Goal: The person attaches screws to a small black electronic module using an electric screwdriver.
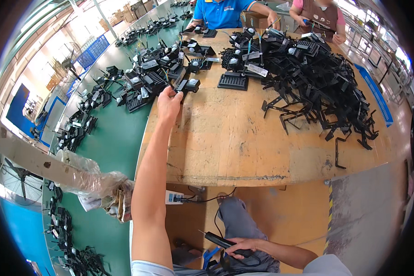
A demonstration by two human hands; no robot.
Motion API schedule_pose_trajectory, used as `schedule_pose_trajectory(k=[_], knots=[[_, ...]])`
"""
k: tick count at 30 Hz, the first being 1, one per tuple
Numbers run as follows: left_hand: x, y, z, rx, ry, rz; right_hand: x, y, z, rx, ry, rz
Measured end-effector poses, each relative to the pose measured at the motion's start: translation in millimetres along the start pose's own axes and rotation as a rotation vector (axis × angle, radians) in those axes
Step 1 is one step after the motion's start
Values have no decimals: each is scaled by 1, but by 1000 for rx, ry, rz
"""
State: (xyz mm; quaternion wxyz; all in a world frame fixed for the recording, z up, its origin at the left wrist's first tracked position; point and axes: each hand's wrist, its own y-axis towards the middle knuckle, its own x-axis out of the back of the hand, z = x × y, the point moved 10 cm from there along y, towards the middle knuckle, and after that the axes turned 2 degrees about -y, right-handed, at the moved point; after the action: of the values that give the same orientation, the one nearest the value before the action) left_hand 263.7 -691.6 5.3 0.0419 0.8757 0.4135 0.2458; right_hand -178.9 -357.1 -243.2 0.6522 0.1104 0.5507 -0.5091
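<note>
My left arm reaches forward over the wooden table, and my left hand is closed on the edge of a black floodlight with a white sensor dome. It is at the table's left edge, beside a heap of similar black floodlights. My fingers partly cover the light I grip. Low over my lap, my right hand is wrapped round a black electric screwdriver, its thin bit pointing left. Another black finned floodlight lies on the table, right of my left hand.
A big pile of black metal brackets covers the table's right side. Along the left runs a green conveyor belt carrying many lights. A post wrapped in plastic stands near my left arm. Two people work across the table.
</note>
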Motion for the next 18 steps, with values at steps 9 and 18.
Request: schedule_pose_trajectory(k=[9, 18], knots=[[23, 6, -50, -115, 82, -65, 1, 2, -4, 21, 21, 2], [88, -151, -148, -386, -43, -55, 5, 16, -12, -64, -106, -34]])
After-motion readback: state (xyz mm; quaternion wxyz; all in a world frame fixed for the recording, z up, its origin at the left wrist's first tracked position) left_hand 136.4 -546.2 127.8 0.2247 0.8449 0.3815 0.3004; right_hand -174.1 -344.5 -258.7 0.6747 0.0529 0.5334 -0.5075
